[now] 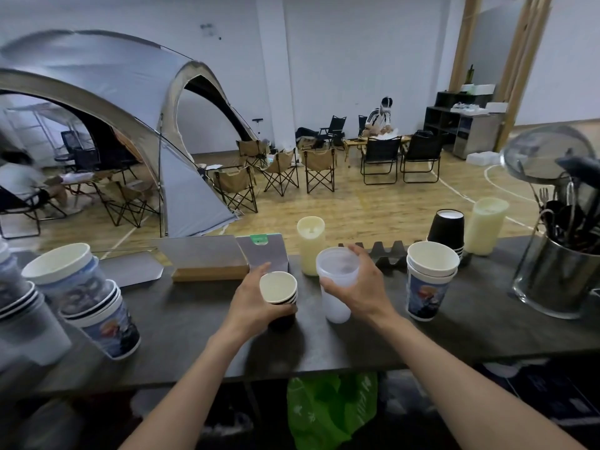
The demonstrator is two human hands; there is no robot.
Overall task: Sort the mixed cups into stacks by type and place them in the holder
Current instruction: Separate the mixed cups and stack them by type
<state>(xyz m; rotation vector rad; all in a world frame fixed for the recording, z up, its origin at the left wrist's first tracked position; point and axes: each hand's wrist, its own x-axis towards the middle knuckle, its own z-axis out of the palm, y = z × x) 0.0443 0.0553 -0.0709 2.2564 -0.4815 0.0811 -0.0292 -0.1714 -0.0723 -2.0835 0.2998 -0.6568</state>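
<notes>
Sorting in hand, apparently one cup type per hand. Small black cups (280, 295), nested, are clasped at the base by the left hand (251, 302), just left of the frosted plastic cups (336, 284). These are wrapped by the right hand (358, 287). Printed cups (428, 280) stand to their right; the toothed holder (384, 251) sits just behind.

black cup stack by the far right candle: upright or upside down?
Upside down. The black cup stack shows its pale closed base on top and rims at the bottom, beside the candle.
</notes>
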